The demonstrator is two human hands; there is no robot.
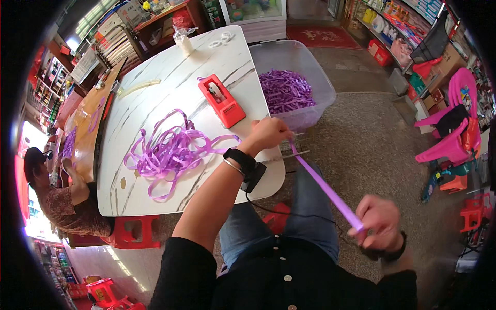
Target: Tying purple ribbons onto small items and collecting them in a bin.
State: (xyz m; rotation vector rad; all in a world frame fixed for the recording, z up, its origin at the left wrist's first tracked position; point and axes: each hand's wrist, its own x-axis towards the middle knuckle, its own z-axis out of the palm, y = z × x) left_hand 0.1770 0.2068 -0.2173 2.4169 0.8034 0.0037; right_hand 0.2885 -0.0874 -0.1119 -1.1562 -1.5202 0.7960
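Observation:
A loose tangle of purple ribbon (170, 152) lies on the white marble-patterned table (155, 95), and a strand runs from it towards my left hand (269, 133). That hand is closed on the ribbon at the table's right edge. Lower right, over the floor, my right hand (380, 221) pinches the ribbon's other stretch, slightly blurred. Between the two hands the purple ribbon (329, 192) is drawn straight, slanting down to the right. Below my left wrist, a black device (253, 179) with a cable sits at the table edge, beside a thin metal rod (295, 154).
A red tape dispenser (223, 102) stands on the table near a bottle (184, 44) with plastic over it. Beyond the right edge is a clear plastic bin (323, 85) holding many purple ribbon pieces (287, 90). Another person (72, 201) sits at left. Pink chairs (452, 129) stand right.

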